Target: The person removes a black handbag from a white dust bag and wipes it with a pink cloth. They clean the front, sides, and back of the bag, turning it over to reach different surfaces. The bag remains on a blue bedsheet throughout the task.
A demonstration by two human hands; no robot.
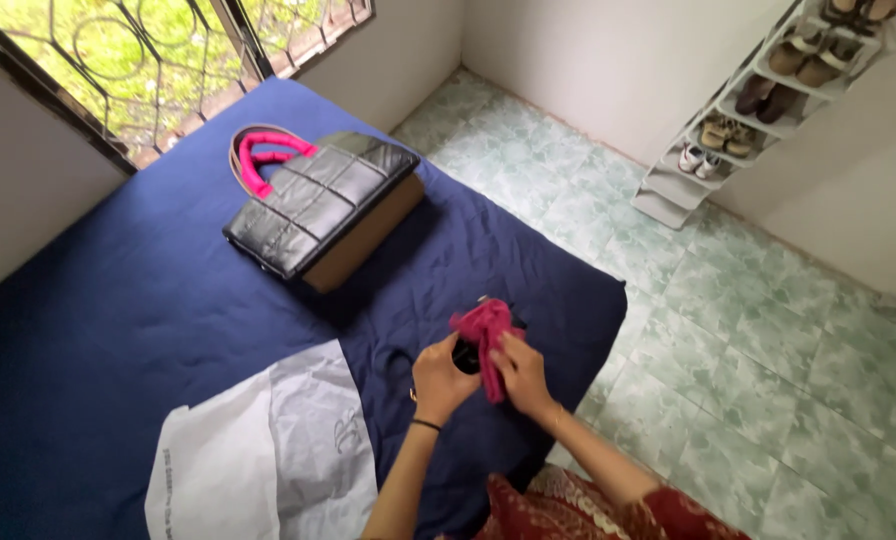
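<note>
A navy-covered mattress (118, 330) is seen carrying a black quilted handbag (318, 200) towards its window edge. Near its floor-side edge, a pink cloth (483, 325) is pinched by the right hand (523, 378), while a small black object (465, 357) is gripped by the left hand (440, 382).

You are working in even daylight from the barred window (168, 60) at upper left, where the foliage outside is washed out. Shadows are soft, the deepest lying beside the black bag (318, 200). Straight lines bow toward the edges. Your hands show slight blur; the floor tiles (768, 330) read sharp.
</note>
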